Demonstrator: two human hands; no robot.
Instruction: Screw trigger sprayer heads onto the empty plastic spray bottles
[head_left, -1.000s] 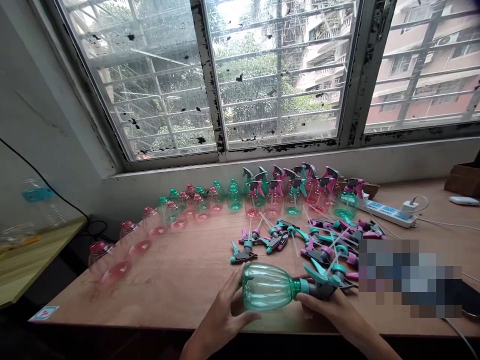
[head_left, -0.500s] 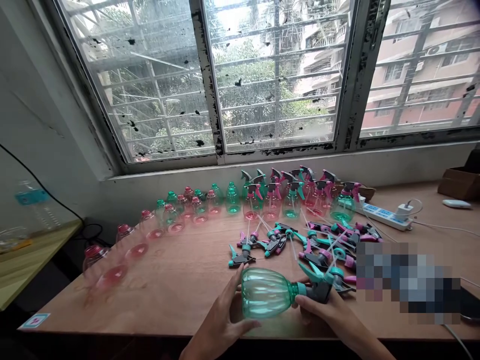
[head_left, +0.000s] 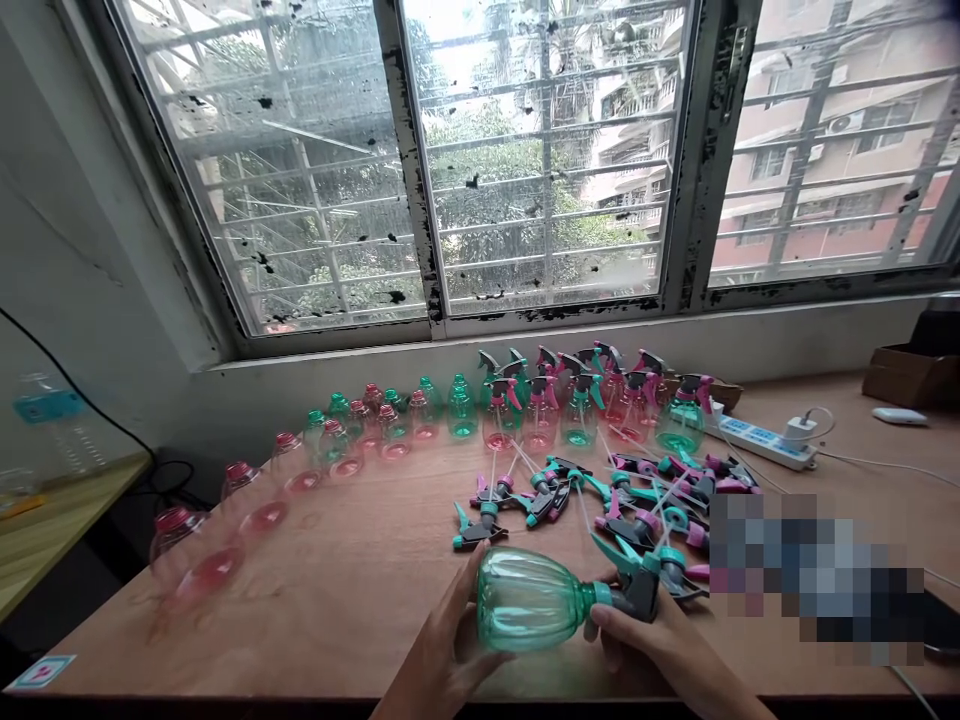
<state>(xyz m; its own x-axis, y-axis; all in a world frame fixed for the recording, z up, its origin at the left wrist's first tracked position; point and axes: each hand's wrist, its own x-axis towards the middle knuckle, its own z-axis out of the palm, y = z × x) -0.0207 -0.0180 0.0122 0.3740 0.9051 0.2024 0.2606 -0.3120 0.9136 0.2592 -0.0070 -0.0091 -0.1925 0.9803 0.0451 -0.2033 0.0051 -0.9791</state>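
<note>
A clear green spray bottle (head_left: 529, 600) lies sideways in the air over the table's front edge, its base to the left. My left hand (head_left: 450, 640) is wrapped round the base end, thumb below and fingers behind. At the neck, my right hand (head_left: 637, 630) grips the teal collar of the grey and teal trigger sprayer (head_left: 637, 585), which sits on the bottle's mouth. Whether the collar is fully tight I cannot tell. Just beyond my hands lies a pile of loose trigger sprayers (head_left: 555, 495) in teal, pink and grey, with thin white tubes.
Pink and green bottles without sprayers (head_left: 345, 450) run along the left and back. Bottles fitted with sprayers (head_left: 581, 415) stand below the window. A white power strip (head_left: 765, 440) and a cardboard box (head_left: 904, 375) are at the right. One area at right is blurred out.
The view has shifted slightly. Both hands still hold the bottle and sprayer, in almost the same pose; the fingers of my right hand have moved a little at the collar.
</note>
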